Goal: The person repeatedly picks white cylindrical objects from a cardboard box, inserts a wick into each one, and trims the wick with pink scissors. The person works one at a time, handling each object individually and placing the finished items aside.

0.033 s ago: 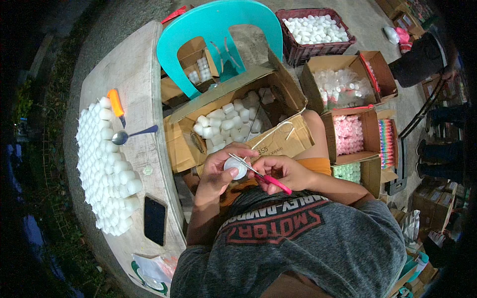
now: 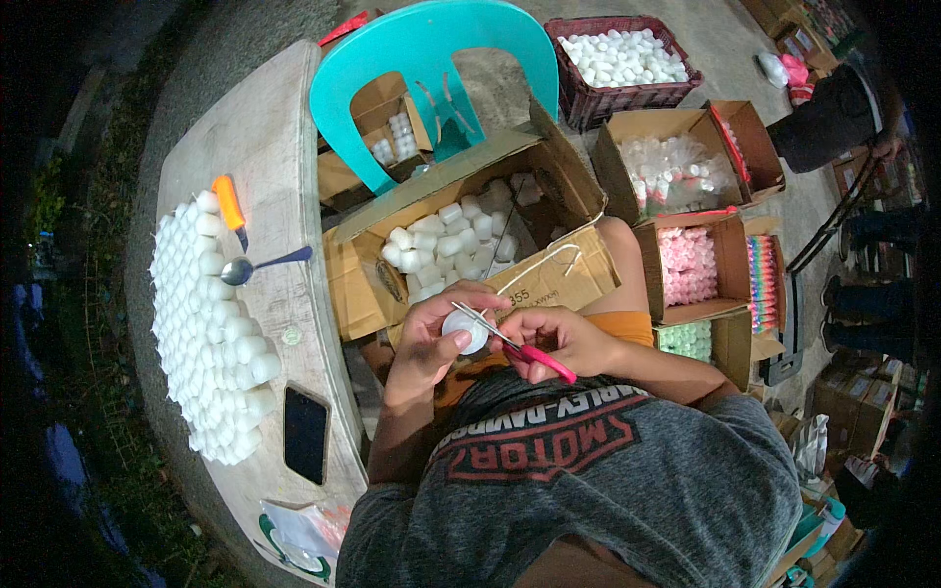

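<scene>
My left hand (image 2: 439, 331) pinches a short white candle (image 2: 465, 335), its round end turned up. In my right hand (image 2: 564, 341) is a pair of scissors (image 2: 544, 363) with pink handles. The metal blades lie across the candle's round end, pointing toward my left fingers. White string (image 2: 534, 263) runs from beside my left fingers over a flap of the cardboard box (image 2: 583, 269). Inside that box, just beyond my hands, lie many loose white candles (image 2: 451, 240). My fingers partly hide the held candle's side.
On the table (image 2: 274, 127) at left stand rows of white candles (image 2: 211, 333), an orange-handled cutter (image 2: 228, 204), a spoon (image 2: 265, 265) and a phone (image 2: 306, 434). A teal chair (image 2: 338, 69), a filled crate (image 2: 627, 93) and boxes (image 2: 686, 309) surround me. Another person (image 2: 828, 118) stands at right.
</scene>
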Demonstrator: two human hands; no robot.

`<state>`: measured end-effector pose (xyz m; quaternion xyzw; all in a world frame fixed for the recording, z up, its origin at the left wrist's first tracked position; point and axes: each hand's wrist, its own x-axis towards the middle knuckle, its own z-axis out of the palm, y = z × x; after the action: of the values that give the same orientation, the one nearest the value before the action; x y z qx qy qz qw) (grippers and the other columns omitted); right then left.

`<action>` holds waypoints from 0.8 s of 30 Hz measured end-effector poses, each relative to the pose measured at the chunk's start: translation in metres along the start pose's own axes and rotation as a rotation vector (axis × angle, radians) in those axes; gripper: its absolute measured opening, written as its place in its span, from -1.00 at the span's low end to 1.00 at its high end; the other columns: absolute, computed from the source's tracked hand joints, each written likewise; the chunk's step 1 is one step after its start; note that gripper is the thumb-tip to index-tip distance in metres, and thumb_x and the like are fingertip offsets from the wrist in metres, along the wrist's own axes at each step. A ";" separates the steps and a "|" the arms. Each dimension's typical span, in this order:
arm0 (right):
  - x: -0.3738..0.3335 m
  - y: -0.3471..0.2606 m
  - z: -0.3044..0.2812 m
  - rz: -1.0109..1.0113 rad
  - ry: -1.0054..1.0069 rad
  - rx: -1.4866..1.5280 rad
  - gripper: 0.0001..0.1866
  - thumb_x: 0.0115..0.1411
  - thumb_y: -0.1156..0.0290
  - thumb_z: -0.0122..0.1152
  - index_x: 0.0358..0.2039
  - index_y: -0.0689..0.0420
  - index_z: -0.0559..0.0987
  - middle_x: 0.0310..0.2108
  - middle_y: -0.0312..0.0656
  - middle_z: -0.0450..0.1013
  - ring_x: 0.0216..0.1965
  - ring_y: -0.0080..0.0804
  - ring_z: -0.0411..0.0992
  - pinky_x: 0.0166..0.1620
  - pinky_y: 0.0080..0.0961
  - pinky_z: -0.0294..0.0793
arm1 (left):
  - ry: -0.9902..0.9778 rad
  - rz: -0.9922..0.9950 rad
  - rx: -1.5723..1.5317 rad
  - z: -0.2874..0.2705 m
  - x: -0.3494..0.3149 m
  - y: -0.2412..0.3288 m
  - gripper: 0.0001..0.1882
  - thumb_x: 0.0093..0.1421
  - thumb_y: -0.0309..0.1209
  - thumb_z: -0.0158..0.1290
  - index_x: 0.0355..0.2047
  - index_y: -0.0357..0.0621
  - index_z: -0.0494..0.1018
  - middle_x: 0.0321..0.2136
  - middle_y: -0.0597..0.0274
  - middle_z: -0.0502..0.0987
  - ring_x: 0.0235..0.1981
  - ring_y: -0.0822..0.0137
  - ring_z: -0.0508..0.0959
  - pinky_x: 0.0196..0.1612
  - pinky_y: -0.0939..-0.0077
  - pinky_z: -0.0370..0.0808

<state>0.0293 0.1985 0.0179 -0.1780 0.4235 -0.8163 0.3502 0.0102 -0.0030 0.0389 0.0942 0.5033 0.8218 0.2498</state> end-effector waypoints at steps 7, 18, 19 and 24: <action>-0.006 -0.018 0.001 0.245 0.108 0.055 -0.58 0.06 0.44 0.27 -0.06 0.22 0.40 -0.44 -0.32 0.41 -0.45 -0.61 0.44 -0.39 -0.75 0.38 | 0.068 0.012 -0.029 0.001 0.002 0.002 -0.52 -0.01 -0.23 0.09 -0.16 -0.35 0.43 -0.17 0.11 0.44 -0.28 0.42 0.43 -0.15 0.58 0.36; -0.028 -0.053 -0.018 -0.419 0.334 -1.218 -0.70 0.03 0.43 0.23 -0.19 0.17 0.46 -0.20 -0.16 0.33 -0.17 -0.16 0.30 -0.13 -0.24 0.28 | 0.121 0.115 0.848 -0.025 0.017 0.006 -0.87 -0.06 -0.66 -0.02 -0.50 -0.25 0.50 -0.35 0.15 0.50 -0.30 0.32 0.50 -0.20 0.54 0.41; -0.023 -0.052 -0.015 -0.452 0.338 -1.246 -0.72 0.03 0.45 0.22 -0.21 0.17 0.46 -0.21 -0.15 0.33 -0.17 -0.14 0.31 -0.14 -0.22 0.28 | 0.017 0.092 0.880 -0.018 0.020 0.006 -0.89 -0.07 -0.64 0.00 -0.52 -0.24 0.49 -0.36 0.14 0.49 -0.29 0.28 0.50 -0.20 0.53 0.41; -0.013 -0.026 -0.024 -0.283 0.351 -1.199 -0.78 0.02 0.52 0.17 -0.27 0.19 0.45 -0.32 -0.05 0.35 -0.20 -0.05 0.34 -0.19 -0.24 0.32 | -0.226 0.173 0.941 0.011 0.045 0.007 -0.93 -0.10 -0.56 0.04 -0.54 -0.21 0.48 -0.38 0.12 0.44 -0.28 0.22 0.49 -0.15 0.46 0.39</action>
<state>0.0131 0.2317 0.0257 -0.2609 0.8300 -0.4929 0.0043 -0.0256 0.0261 0.0457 0.3269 0.7801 0.5077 0.1640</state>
